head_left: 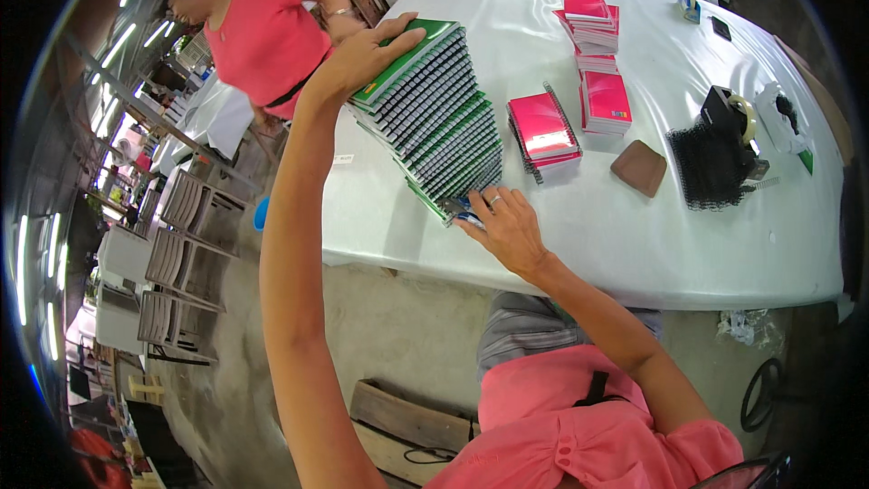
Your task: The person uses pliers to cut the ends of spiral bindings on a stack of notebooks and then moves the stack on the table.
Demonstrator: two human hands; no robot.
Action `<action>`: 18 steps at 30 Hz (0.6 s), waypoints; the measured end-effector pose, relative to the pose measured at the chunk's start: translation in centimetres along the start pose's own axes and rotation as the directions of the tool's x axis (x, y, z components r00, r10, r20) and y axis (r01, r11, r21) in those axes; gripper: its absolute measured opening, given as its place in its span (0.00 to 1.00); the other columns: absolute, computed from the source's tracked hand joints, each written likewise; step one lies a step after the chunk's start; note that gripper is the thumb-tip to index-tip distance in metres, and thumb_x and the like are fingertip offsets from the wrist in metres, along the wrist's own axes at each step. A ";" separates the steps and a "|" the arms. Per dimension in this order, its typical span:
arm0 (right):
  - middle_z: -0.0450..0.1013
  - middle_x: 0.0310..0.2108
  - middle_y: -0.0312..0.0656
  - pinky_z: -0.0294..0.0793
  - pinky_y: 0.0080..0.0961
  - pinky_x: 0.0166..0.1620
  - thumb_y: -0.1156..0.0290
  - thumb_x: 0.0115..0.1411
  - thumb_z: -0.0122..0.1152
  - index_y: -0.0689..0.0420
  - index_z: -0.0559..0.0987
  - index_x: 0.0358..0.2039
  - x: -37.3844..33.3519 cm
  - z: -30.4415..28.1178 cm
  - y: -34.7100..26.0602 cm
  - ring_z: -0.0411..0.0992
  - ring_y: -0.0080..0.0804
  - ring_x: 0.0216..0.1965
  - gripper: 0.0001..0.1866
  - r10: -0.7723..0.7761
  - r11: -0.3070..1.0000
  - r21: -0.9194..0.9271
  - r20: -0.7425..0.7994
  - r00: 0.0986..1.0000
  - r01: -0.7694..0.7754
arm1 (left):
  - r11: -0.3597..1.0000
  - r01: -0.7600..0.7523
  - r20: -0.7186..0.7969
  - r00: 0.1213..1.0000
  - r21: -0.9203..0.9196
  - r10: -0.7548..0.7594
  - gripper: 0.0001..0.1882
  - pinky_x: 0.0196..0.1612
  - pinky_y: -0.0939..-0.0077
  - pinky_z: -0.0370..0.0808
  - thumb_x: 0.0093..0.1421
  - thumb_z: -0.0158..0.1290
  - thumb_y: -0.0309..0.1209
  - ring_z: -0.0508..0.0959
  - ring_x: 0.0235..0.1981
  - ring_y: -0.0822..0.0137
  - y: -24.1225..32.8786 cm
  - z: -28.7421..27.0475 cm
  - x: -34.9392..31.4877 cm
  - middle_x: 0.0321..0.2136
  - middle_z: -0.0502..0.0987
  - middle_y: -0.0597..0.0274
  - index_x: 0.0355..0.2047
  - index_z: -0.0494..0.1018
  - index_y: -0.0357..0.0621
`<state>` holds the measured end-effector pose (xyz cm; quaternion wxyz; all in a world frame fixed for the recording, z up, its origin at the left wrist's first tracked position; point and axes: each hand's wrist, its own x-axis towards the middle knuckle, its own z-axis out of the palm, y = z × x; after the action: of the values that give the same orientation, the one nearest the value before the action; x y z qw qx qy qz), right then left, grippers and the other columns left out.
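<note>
A tall stack of green spiral notebooks (444,118) stands on the table, their wire-bound edges facing me. My left hand (367,56) rests on the top green cover at its left side, the visible fingers stretched out and apart. At the foot of the stack, my right hand (507,228) is closed around a small blue-handled tool (466,214), mostly hidden by the fingers; it looks like pliers. The tool meets the bindings of the lowest notebooks. A short pile of pink spiral notebooks (543,125) lies just right of the green stack.
More pink notebooks (605,100) are piled farther back on the white-covered table (398,244). A brown pad (639,168), black binding coils (701,167) and a tape roll (744,118) lie rightward. Another person (262,27) stands beyond the left edge, near stacked chairs (186,258). A wooden bench (407,417) is below.
</note>
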<state>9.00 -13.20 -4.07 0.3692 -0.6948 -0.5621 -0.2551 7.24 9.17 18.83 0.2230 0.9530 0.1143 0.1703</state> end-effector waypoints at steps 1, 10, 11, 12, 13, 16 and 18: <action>0.66 0.31 0.41 0.62 0.32 0.37 0.60 0.48 0.66 0.62 0.74 0.40 -0.1 -0.1 0.0 0.63 0.35 0.34 0.24 0.007 1.000 0.014 0.006 1.000 -0.007 | 1.000 -0.002 0.001 1.000 -0.002 0.002 0.35 0.56 0.70 0.63 0.57 0.46 0.58 0.70 0.54 0.54 0.0 0.1 0.1 0.53 0.70 0.51 0.59 0.64 0.50; 0.67 0.31 0.41 0.63 0.31 0.39 0.55 0.49 0.64 0.61 0.74 0.40 0.5 -1.2 -0.2 0.65 0.34 0.36 0.25 -0.044 0.997 -0.058 -0.029 0.999 0.043 | 0.995 -0.009 0.002 1.000 0.100 0.009 0.37 0.59 0.70 0.60 0.56 0.46 0.59 0.67 0.57 0.53 1.1 -0.2 -0.3 0.56 0.67 0.50 0.58 0.64 0.47; 0.67 0.31 0.41 0.63 0.31 0.40 0.55 0.49 0.64 0.61 0.74 0.40 0.5 -1.1 -0.2 0.65 0.35 0.36 0.25 -0.052 0.997 -0.054 -0.036 0.998 0.050 | 0.995 -0.009 0.002 1.000 0.103 0.009 0.37 0.59 0.70 0.60 0.56 0.46 0.59 0.67 0.57 0.53 1.1 -0.2 -0.3 0.56 0.67 0.50 0.58 0.64 0.47; 0.67 0.31 0.41 0.63 0.31 0.40 0.55 0.49 0.64 0.61 0.74 0.40 0.6 -1.0 -0.2 0.65 0.35 0.36 0.25 -0.052 0.997 -0.053 -0.038 0.998 0.049 | 0.993 -0.018 0.005 1.000 0.114 0.018 0.35 0.59 0.70 0.60 0.58 0.45 0.58 0.66 0.58 0.54 1.2 -0.2 -0.2 0.56 0.67 0.53 0.59 0.64 0.51; 0.67 0.31 0.41 0.63 0.30 0.40 0.55 0.48 0.64 0.61 0.74 0.40 0.6 -0.9 -0.1 0.64 0.34 0.36 0.25 -0.057 0.996 -0.074 -0.030 0.998 0.055 | 0.992 -0.027 0.006 1.000 0.122 0.027 0.33 0.59 0.71 0.60 0.59 0.44 0.58 0.65 0.58 0.56 1.3 -0.1 -0.3 0.56 0.68 0.55 0.59 0.64 0.55; 0.67 0.30 0.41 0.64 0.30 0.38 0.57 0.49 0.65 0.61 0.74 0.39 0.6 -0.7 0.2 0.66 0.34 0.35 0.23 -0.053 0.996 -0.071 -0.002 0.999 0.052 | 0.998 0.010 0.030 0.999 0.064 -0.012 0.36 0.58 0.69 0.61 0.57 0.45 0.59 0.67 0.57 0.52 1.4 -0.3 -0.2 0.56 0.67 0.51 0.58 0.65 0.48; 0.68 0.30 0.42 0.66 0.31 0.36 0.58 0.49 0.66 0.61 0.75 0.38 0.4 -0.6 0.1 0.67 0.35 0.33 0.22 -0.045 0.998 -0.049 0.011 0.999 0.045 | 0.995 -0.022 0.021 1.000 0.093 0.020 0.36 0.58 0.69 0.61 0.57 0.45 0.59 0.67 0.56 0.52 1.5 -0.1 -0.4 0.56 0.67 0.51 0.58 0.65 0.48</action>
<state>9.24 -13.49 -3.46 0.3434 -0.6920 -0.5729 -0.2739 7.07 7.73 19.50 0.1777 0.9652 0.1099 0.1575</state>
